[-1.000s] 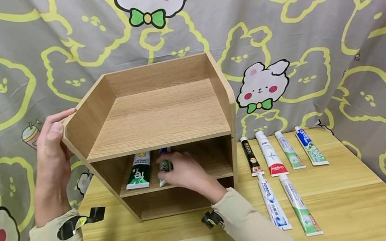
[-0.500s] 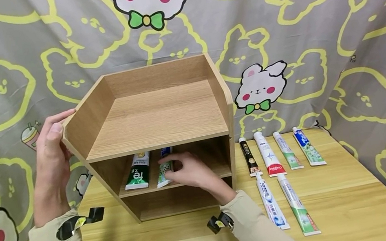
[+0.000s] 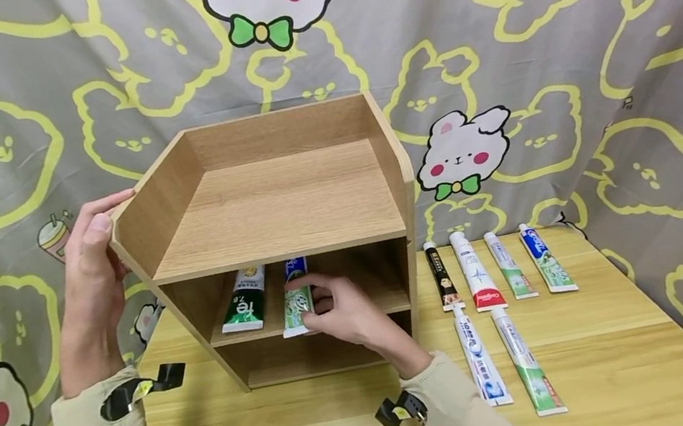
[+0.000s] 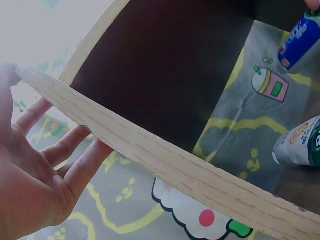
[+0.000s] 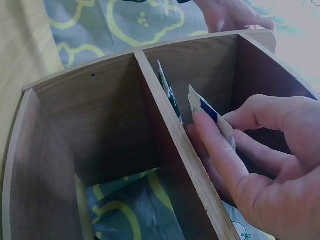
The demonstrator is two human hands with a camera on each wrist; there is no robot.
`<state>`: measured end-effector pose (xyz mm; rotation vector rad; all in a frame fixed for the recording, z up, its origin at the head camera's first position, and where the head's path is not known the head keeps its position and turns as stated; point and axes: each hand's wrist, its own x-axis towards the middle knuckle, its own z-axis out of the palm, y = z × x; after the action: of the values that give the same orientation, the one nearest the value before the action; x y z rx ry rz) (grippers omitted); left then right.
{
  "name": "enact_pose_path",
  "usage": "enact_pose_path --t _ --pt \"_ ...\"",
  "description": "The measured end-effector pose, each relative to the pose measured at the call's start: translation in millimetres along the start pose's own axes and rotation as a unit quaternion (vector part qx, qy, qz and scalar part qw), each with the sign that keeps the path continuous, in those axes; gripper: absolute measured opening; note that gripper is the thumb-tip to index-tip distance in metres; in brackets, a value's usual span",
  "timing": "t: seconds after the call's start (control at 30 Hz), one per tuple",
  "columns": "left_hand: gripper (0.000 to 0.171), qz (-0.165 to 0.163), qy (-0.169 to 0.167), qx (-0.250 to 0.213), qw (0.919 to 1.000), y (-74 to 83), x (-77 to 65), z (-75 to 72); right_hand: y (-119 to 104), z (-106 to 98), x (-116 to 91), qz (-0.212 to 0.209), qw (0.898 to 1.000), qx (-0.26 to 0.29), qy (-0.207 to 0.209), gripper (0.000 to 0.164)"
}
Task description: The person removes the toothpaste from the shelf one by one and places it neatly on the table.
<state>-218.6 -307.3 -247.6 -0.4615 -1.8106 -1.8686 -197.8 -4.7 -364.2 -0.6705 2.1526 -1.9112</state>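
Observation:
A small wooden desk shelf (image 3: pixel 277 204) stands on the table. My left hand (image 3: pixel 92 259) holds the upper edge of its left side panel (image 4: pixel 130 137), thumb on one side and fingers behind. Inside the middle compartment my right hand (image 3: pixel 345 314) pinches a blue and green toothpaste tube (image 3: pixel 297 303) by its lower half. The tube's flat end pokes out a little past the shelf board's front edge; its cap end lies deeper inside, under the top board. To its left rests a dark green and white toothpaste tube (image 3: pixel 245 303), separated by a narrow gap.
Right of the shelf, several toothpaste tubes lie on the wooden table (image 3: pixel 602 344) in two rows, among them a black one (image 3: pixel 442 275) and a red and white one (image 3: pixel 477 270). A patterned curtain (image 3: pixel 557 66) hangs behind. The lower compartment (image 3: pixel 309 356) sits beneath.
My right hand has shifted slightly right and down along the blue and green tube, showing more of it. The tube's flat end has come slightly forward. My left hand stays put.

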Motion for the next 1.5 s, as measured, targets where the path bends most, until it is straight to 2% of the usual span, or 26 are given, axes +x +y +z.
enact_pose_path --t 0.5,0.73,1.1,1.5 --pt "0.043 0.001 0.005 -0.005 1.0000 -1.0 0.6 0.8 8 -5 -27 -0.036 0.999 0.000 0.013 0.049" --pt "0.042 -0.002 0.012 0.002 0.9999 -1.9 0.2 0.2 12 -6 -36 -0.041 0.998 0.047 0.011 0.057" --pt "0.042 0.005 0.007 0.000 1.0000 -0.9 0.3 0.9 16 -7 -52 -0.031 0.996 0.088 0.008 0.064" --pt "0.043 0.003 0.007 0.005 1.0000 -0.1 -0.4 1.4 20 -7 -67 -0.030 0.998 0.061 0.016 0.063"
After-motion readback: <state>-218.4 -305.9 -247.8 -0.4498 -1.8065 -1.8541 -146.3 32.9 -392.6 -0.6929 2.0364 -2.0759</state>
